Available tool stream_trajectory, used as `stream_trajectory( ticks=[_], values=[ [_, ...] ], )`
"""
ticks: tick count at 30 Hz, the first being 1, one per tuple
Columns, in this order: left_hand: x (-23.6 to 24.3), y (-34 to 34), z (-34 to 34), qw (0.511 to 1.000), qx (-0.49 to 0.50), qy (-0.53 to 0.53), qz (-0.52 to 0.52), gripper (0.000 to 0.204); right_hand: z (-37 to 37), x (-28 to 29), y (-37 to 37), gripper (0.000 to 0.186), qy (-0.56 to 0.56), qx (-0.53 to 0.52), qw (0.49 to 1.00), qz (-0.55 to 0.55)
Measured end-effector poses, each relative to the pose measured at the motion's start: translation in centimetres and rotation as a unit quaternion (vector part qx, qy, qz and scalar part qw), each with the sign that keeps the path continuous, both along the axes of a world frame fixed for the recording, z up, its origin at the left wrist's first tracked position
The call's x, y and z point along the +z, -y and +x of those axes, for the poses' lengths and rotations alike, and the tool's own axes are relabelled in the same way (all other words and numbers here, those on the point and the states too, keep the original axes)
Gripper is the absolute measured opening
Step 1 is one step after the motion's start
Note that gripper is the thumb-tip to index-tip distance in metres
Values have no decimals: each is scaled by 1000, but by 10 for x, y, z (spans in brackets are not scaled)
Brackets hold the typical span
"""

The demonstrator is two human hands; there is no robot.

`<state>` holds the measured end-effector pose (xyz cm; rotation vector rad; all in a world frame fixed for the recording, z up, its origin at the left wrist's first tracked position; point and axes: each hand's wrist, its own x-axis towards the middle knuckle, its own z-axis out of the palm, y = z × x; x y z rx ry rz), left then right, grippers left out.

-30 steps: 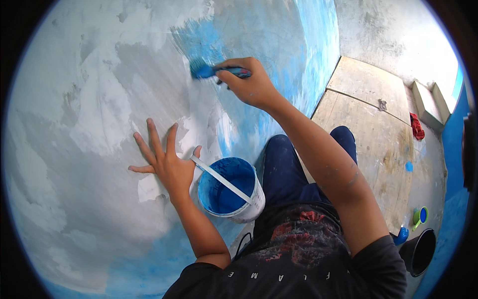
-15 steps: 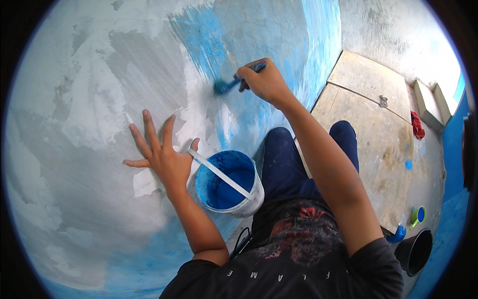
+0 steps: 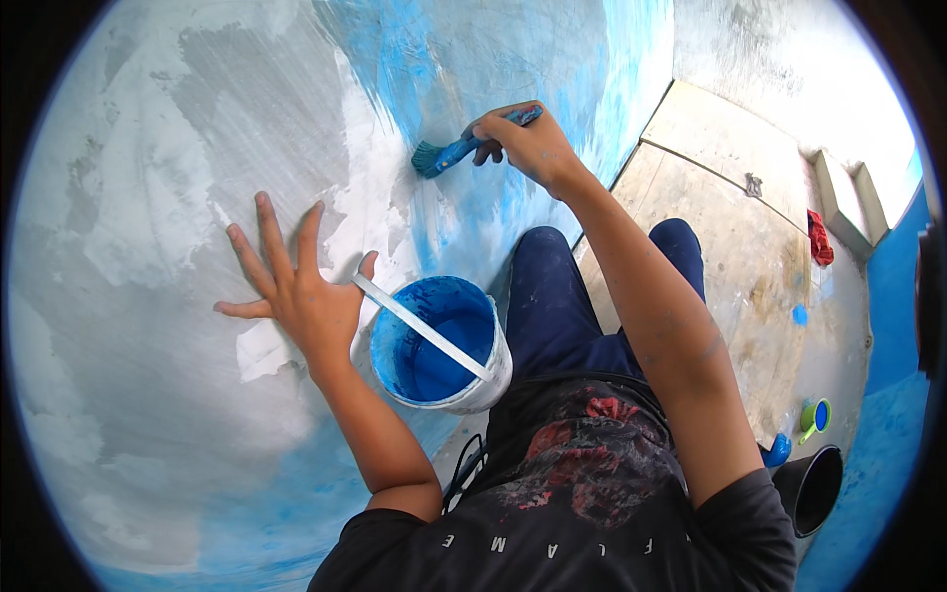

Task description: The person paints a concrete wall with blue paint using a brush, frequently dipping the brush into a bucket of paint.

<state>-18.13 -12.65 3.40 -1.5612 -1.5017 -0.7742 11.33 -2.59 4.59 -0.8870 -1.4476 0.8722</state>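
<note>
My right hand (image 3: 528, 143) grips a blue, paint-smeared paintbrush (image 3: 459, 150) by its handle. Its dark teal bristles point left and lie against or just off the wall (image 3: 266, 89), which is grey and white with streaky blue paint; contact is hard to judge. Lower left, my left hand (image 3: 311, 306) is spread out flat on the wall, fingers apart. A white bucket (image 3: 469, 395) with blue paint inside is beside that hand. Its white strap handle (image 3: 419, 326) rises to the thumb, where the bucket seems to hang; how the handle rests there is partly hidden.
Wooden boards (image 3: 730, 217) lie to the right of my knees. Beyond them are a red cloth (image 3: 820, 239), a green cup (image 3: 816, 418) with blue inside and a black bucket (image 3: 811, 490). A pale block-like ledge (image 3: 843, 207) stands at far right.
The whole view has shifted slightly. Against the wall, the brush and my right hand have moved a little to the right. My left hand keeps its place, with the bucket beside it.
</note>
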Motion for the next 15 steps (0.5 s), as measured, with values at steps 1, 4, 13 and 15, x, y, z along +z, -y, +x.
stream_trajectory(
  ticks=[1,4,13,15],
  values=[
    [0,-2,2,1000,-4,-2,5,79,3,-2,-5,25,-34,-20,999,35],
    [-1,-2,-1,1000,-6,-9,13,79,-7,19,-14,23,-187,-85,973,108],
    [1,0,3,999,-19,11,23,71,5,27,-7,31,1,-134,991,18],
    [1,-1,2,999,-22,4,26,70,11,40,-11,30,-26,-143,988,50]
  ],
)
